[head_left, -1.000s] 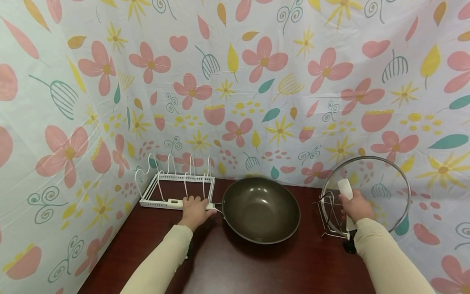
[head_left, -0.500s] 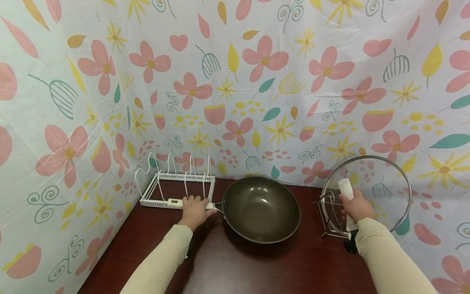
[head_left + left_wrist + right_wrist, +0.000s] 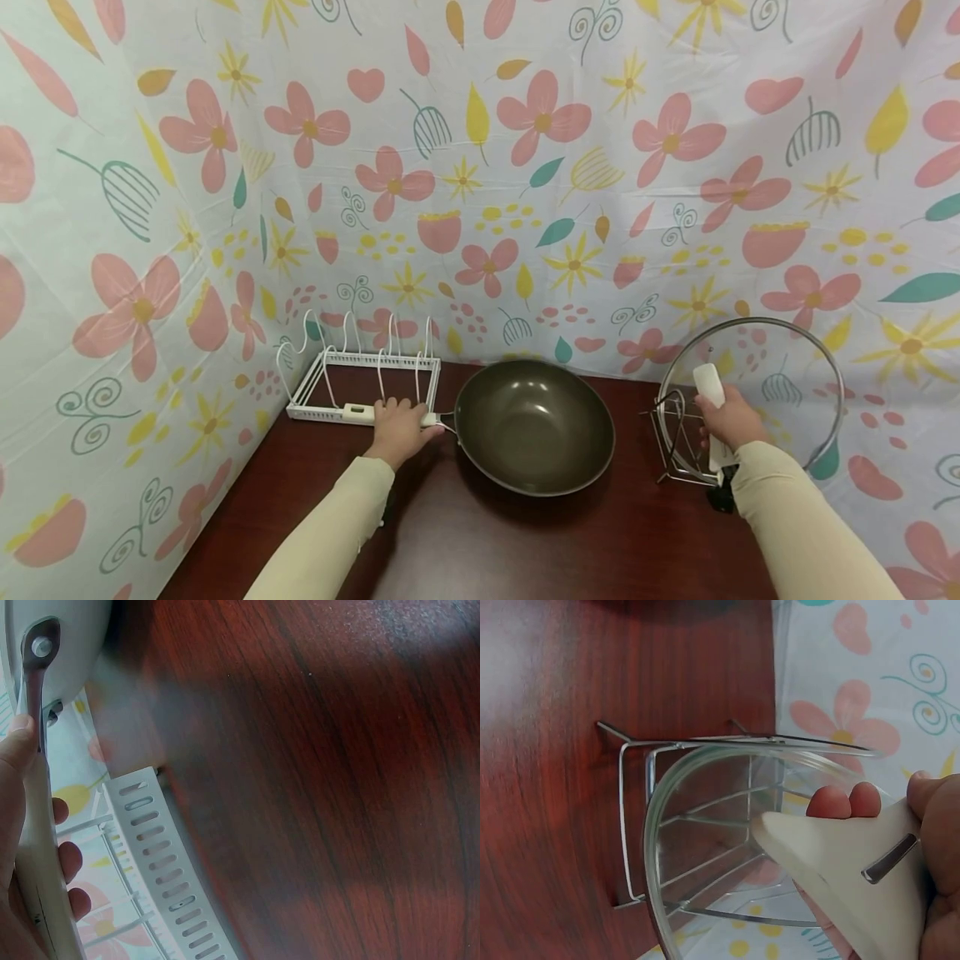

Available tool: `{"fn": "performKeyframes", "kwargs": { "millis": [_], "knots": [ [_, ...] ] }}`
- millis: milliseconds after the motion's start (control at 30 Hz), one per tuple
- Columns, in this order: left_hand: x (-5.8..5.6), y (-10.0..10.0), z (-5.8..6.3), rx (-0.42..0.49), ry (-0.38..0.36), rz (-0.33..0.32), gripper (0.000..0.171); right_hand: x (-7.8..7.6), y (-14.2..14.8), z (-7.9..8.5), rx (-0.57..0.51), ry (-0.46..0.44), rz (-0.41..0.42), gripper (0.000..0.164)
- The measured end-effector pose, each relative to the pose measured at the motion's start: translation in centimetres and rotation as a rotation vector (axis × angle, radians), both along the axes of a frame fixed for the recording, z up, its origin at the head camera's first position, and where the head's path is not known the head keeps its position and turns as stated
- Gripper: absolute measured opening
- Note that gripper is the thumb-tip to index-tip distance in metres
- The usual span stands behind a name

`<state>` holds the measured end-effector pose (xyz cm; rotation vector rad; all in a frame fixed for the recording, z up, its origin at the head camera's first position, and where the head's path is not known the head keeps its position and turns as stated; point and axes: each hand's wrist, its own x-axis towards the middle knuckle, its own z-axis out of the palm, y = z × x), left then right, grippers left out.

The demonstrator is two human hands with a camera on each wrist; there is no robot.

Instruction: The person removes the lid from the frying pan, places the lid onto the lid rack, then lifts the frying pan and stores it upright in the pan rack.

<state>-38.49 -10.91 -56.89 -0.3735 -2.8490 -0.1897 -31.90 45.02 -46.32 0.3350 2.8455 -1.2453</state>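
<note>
Nothing visibly relocated in the last second; work's holding. Left hand (image 3: 400, 433) curled round the handle (image 3: 358, 413) of the wok (image 3: 534, 425), lower centre; right hand (image 3: 735, 421) grips the lid (image 3: 797, 383), lower right, in the wire stand (image 3: 624, 825).

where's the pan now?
Middle of the head view: the pan is between the white rack at left and the wire rack at right, its handle in the left hand.

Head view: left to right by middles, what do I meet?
White rack, left hand, dark pan bowl, wire stand, right hand. Left out: glass lid, overlapping stand and right hand.
</note>
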Motion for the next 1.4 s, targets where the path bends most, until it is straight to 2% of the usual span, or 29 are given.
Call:
{"fn": "performKeyframes", "kwargs": {
  "millis": [233,400,633,900,1133,1300,1400],
  "knots": [
    [-0.1,-0.1,0.0,-0.011,-0.010,0.011,0.058,-0.1,0.0,1.1,0.025,-0.014,0.060,0.062],
    [-0.2,-0.1,-0.1,-0.009,-0.010,0.007,0.058,0.0,-0.2,1.7,-0.005,-0.059,0.075,0.057],
    [0.0,-0.1,0.0,-0.010,-0.014,0.011,0.058,-0.3,0.1,2.6,-0.002,-0.108,0.154,0.044],
    [0.0,0.0,0.2,-0.017,-0.017,0.012,0.058,-0.6,0.4,2.9,0.001,-0.127,0.161,0.043],
    [0.0,0.0,0.0,-0.018,-0.006,0.010,0.060,-1.2,1.7,2.4,-0.063,-0.176,0.204,0.052],
    [0.1,0.0,0.3,-0.014,-0.011,0.013,0.062,-1.8,2.6,1.8,-0.116,-0.178,0.242,0.041],
    [0.1,0.0,0.4,-0.006,-0.014,0.014,0.060,-2.2,3.0,1.5,-0.136,-0.177,0.249,0.045]
  ]
}}
